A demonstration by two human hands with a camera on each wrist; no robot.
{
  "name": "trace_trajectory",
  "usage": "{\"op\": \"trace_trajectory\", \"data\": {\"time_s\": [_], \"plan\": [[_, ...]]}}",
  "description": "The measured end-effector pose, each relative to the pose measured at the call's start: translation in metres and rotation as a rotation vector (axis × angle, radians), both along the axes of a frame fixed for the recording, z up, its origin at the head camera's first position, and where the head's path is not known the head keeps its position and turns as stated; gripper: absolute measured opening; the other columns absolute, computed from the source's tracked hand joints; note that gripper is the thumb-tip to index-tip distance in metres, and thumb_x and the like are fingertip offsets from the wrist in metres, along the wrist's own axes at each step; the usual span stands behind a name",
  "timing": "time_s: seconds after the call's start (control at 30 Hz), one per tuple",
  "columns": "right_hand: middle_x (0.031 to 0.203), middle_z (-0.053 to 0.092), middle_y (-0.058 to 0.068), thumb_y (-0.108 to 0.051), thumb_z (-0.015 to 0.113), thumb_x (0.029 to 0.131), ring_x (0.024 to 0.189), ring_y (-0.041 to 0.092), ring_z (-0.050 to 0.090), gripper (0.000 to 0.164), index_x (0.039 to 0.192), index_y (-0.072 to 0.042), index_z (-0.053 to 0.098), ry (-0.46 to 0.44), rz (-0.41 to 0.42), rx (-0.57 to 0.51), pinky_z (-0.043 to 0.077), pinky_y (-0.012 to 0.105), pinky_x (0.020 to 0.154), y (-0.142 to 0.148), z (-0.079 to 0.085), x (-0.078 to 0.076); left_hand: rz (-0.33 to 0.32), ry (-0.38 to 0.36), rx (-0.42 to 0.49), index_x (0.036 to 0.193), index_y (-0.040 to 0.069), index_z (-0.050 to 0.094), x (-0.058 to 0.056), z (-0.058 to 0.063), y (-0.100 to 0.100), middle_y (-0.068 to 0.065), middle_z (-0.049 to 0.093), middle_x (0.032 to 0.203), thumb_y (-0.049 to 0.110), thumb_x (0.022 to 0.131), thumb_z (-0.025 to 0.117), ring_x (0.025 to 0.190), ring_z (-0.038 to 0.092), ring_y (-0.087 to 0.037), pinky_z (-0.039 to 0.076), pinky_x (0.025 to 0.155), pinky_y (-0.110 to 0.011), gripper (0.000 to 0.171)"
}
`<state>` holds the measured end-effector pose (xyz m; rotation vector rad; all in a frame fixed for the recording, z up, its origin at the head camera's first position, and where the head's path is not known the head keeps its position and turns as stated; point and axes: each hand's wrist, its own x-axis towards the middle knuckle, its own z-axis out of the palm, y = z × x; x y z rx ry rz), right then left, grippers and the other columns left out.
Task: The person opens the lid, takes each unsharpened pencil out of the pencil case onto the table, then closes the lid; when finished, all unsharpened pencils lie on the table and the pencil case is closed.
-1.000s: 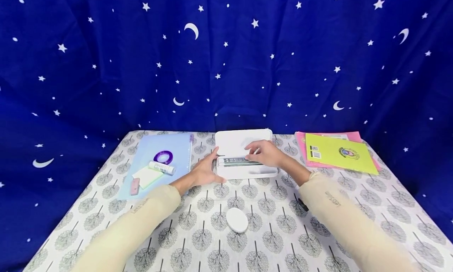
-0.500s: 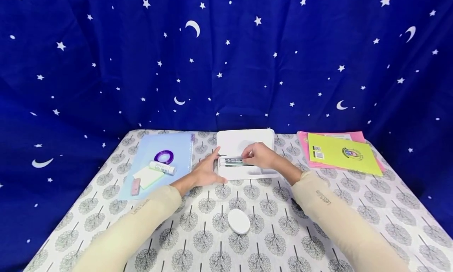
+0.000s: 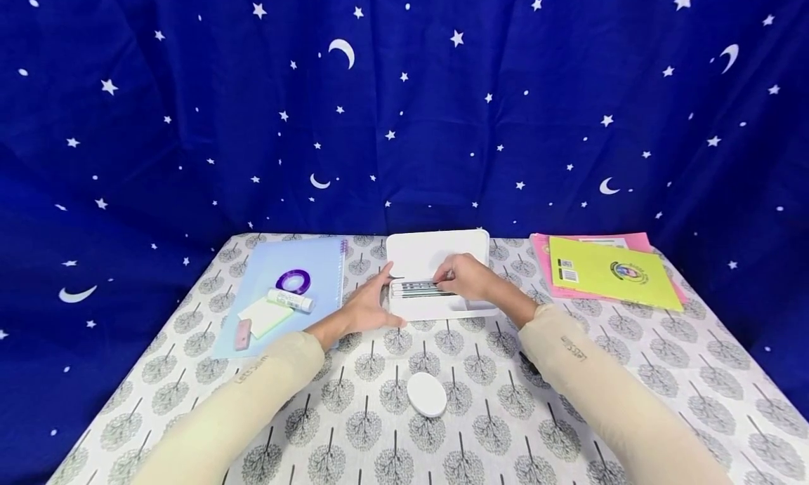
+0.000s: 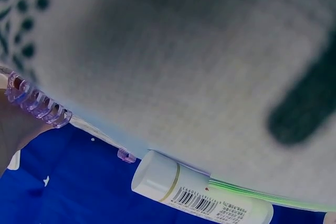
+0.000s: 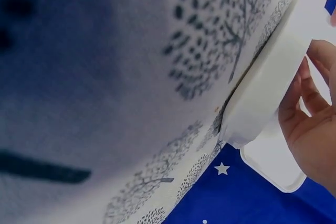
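Deep blue curtain (image 3: 404, 99) printed with white stars and moons fills the background, above a pale tablecloth (image 3: 354, 429) patterned with grey trees. Over it reach a cream left sleeve (image 3: 253, 387) and right sleeve (image 3: 607, 380). At left lies a pale blue spiral notebook (image 3: 265, 260); at right, a yellow-green booklet (image 3: 597, 274) overlaps a pink booklet (image 3: 540, 250). Between them sits an open white case (image 3: 442, 316), its lid (image 3: 413, 253) raised at the back. The left hand (image 3: 368, 306) is spread, thumb and fingers apart at the case's left end; the right hand (image 3: 469, 276) reaches inside, fingers curled and bunched toward the thumb. On the notebook rest a purple tape roll (image 3: 306, 281), a white tube (image 3: 290, 300), a green-edged note pad (image 3: 268, 315) and a pink eraser (image 3: 243, 334); a white oval disc (image 3: 426, 395) lies on the near side of the case, well apart. Slimmest are what look like pencils (image 3: 413, 289) inside the case, their long axis running left to right along it. They extend leftward from the right hand, the nearer one, which covers their right ends; whether it pinches any I cannot tell. The right wrist view shows the case's outer wall and those curled fingers, but no pencils; the left wrist view shows the tube's barcode, unclear from the head.
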<state>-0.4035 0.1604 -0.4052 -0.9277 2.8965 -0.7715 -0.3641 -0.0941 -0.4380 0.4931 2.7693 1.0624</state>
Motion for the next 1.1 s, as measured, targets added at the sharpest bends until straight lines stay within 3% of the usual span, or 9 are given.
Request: {"op": "trace_trajectory", "data": {"time_s": [0.2,0.53,0.87,1.1], "plan": [[0.089,0.066,-0.001,-0.012,0.076,0.086,0.082,0.014,0.061,0.004,0.088,-0.009,0.079,0.002,0.002,0.022,0.054,0.031,0.078,-0.001,-0.004,-0.001,-0.002,0.001,-0.007,0.161,0.028,0.005,0.000,-0.001,0.001,0.001,0.044,0.153,0.034,0.064,0.092,0.147,0.027,-0.026,0.016,0.120,-0.054,0.131],[0.101,0.063,0.007,-0.014,0.074,0.088,0.102,0.026,0.061,0.004,0.089,-0.010,0.072,-0.083,-0.043,0.097,0.051,0.042,0.096,-0.010,-0.001,0.001,-0.004,-0.013,-0.018,0.160,0.030,0.002,-0.002,-0.003,-0.001,0.001,0.041,0.155,0.037,0.063,0.092,0.148,0.024,-0.027,0.016,0.119,-0.057,0.132],[0.096,0.057,0.004,-0.014,0.068,0.094,0.093,0.021,0.054,0.005,0.090,-0.011,0.068,-0.055,-0.047,0.191,0.051,0.038,0.089,-0.014,-0.002,0.003,0.002,-0.020,-0.019,0.160,0.033,0.001,-0.002,-0.002,0.000,0.002,0.038,0.156,0.038,0.063,0.091,0.148,0.023,-0.026,0.016,0.119,-0.057,0.133],[0.096,0.057,0.001,-0.020,0.066,0.095,0.099,0.025,0.052,0.006,0.093,-0.014,0.068,0.004,-0.069,0.197,0.045,0.049,0.086,-0.014,-0.003,0.006,-0.005,-0.014,-0.017,0.160,0.031,0.002,-0.002,-0.001,0.000,0.003,0.040,0.155,0.038,0.063,0.092,0.148,0.024,-0.025,0.016,0.119,-0.056,0.132]]}}
